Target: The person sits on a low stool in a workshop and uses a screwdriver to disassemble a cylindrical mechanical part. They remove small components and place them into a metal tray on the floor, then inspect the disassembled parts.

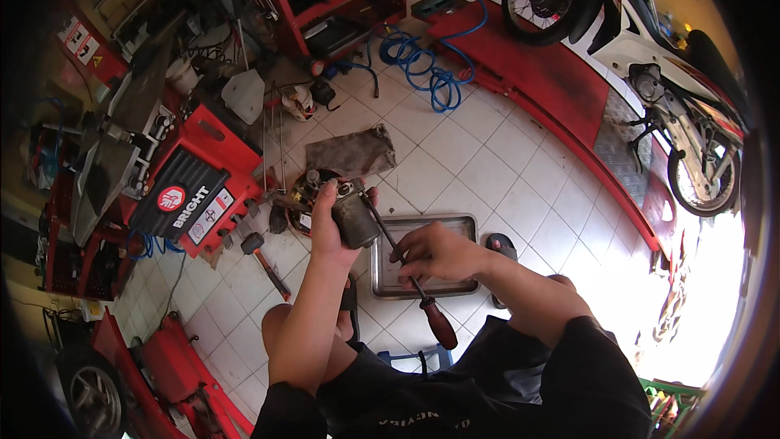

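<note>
My left hand (326,226) is wrapped round a dark grey metal cylinder (355,223), which looks like a small motor housing with a metal fitting at its far end. Pinched in my right hand (439,252) is the shaft of a long screwdriver (439,323) with a reddish-brown handle. The handle hangs toward me, below the fingers. The shaft runs up along the cylinder's right side, its tip near the fitting; I cannot tell whether it touches. Beneath both hands a shallow metal tray (467,284) rests on the tiles.
A grey rag (351,153) lies beyond the tray. Left are a hammer (272,275) and a red machine (195,187). A coiled blue hose (443,85) trails near a red lift ramp (536,65). To the right stands a motorcycle (650,57).
</note>
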Available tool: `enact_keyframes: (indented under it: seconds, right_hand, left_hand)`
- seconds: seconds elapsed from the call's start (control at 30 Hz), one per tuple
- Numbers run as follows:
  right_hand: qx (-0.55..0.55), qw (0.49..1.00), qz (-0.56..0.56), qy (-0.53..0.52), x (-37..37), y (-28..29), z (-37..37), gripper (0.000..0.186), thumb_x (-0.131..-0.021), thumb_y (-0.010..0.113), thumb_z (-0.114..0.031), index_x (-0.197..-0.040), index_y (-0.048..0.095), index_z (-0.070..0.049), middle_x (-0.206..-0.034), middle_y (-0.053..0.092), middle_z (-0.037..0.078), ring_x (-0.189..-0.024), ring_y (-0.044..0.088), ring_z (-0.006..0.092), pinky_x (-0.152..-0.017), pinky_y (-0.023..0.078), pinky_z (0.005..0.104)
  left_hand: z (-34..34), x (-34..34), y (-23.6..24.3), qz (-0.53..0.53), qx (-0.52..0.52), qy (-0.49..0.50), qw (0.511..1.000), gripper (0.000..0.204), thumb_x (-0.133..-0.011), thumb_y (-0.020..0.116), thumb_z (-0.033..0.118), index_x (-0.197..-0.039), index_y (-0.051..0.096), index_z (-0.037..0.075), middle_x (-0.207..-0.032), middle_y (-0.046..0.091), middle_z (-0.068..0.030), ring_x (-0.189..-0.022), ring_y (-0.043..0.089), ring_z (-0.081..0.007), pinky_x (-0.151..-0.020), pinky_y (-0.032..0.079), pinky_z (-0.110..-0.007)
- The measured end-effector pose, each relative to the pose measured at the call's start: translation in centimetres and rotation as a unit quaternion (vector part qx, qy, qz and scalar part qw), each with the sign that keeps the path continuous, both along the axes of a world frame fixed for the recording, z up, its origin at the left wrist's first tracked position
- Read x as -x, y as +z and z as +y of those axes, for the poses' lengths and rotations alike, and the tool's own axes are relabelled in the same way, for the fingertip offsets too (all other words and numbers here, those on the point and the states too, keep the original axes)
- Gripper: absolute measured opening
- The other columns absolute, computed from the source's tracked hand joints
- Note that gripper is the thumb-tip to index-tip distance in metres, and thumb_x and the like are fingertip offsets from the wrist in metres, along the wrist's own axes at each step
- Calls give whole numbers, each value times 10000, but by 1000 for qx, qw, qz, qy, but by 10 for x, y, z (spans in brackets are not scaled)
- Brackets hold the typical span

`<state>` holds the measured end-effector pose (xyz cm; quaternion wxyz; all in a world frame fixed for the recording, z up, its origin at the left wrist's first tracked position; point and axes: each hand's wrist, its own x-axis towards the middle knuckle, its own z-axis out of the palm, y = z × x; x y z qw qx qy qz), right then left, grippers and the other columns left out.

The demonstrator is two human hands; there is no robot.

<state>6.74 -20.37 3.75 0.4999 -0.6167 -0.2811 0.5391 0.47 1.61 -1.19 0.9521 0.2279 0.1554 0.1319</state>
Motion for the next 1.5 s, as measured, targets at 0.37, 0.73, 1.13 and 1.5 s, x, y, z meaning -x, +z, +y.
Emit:
enact_keyframes:
  seconds: [0.37,0.73,1.13,1.5]
  right_hand:
    - [-6,995,-98,-4,6,-5,4,403,-967,732,-339,-1089,698,43,-876,730,128,-789,673,161,-738,537,328]
    - [31,998,-44,17,3,12,-1,357,-977,708,-201,-1186,661,85,-818,740,139,-858,726,185,-764,589,325]
    - [-41,993,100,-44,17,1,0,295,-995,644,-155,-1132,667,105,-838,737,121,-864,730,197,-786,598,340]
    - [24,998,-37,-40,0,-1,0,511,-754,946,-263,-1010,658,73,-799,705,92,-709,673,143,-611,524,283]
  left_hand:
    - [2,-1,3,1,38,-25,999,318,-952,693,355,-1129,611,104,-1119,673,-145,-1029,677,-359,-912,573,-450]
    - [1,2,4,-44,-31,-31,998,299,-949,696,329,-1116,612,95,-1109,675,-160,-1038,685,-366,-926,570,-464]
    - [-2,1,2,-46,-65,-14,997,299,-954,685,305,-1127,603,75,-1084,676,-173,-994,691,-359,-880,579,-453]
    - [2,0,4,-32,19,-46,998,340,-951,687,369,-1132,611,91,-1142,667,-155,-1076,661,-363,-963,550,-450]
